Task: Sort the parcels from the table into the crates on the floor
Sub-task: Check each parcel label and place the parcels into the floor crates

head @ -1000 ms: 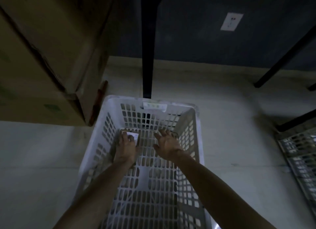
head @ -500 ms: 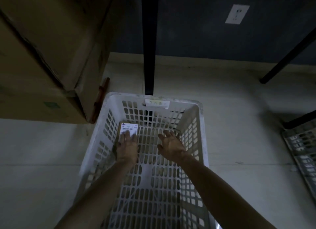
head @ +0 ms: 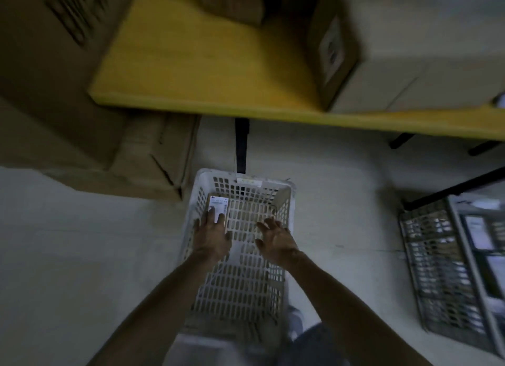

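I see the parcel (head: 217,205) lying flat in the far left corner of the white crate (head: 285,201); my left hand (head: 213,237) lays straight fingers (head: 211,218) over its near end, gripping nothing; the right hand (head: 277,240) hovers spread and empty, apart from the parcel.

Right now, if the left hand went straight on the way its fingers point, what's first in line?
The small labelled parcel in the white crate's far-left corner: the left hand's straight fingers overlap its near edge, though contact is unclear. Behind it stands the crate's far wall.
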